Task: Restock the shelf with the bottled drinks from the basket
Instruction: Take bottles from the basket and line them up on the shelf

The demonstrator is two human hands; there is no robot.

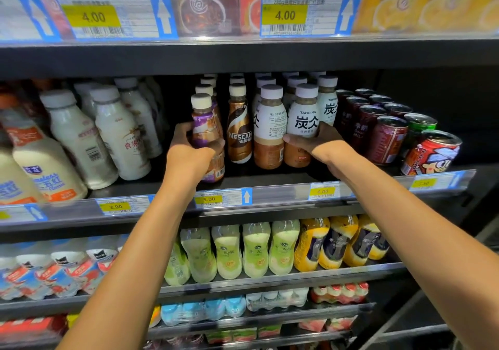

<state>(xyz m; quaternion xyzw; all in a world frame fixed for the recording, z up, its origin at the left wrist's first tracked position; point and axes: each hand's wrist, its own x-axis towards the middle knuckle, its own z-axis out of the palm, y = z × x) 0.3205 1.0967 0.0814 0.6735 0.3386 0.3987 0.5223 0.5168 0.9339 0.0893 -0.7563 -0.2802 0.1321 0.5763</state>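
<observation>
Milk bottles (81, 136) left, coffee bottles (239, 125) centre, cans (388, 133) right, all on one shelf (270, 199).

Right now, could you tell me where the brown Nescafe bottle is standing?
In the head view, the brown Nescafe bottle stands mid-shelf between the purple-labelled bottle in the left hand and a white Tanbing bottle.
</observation>
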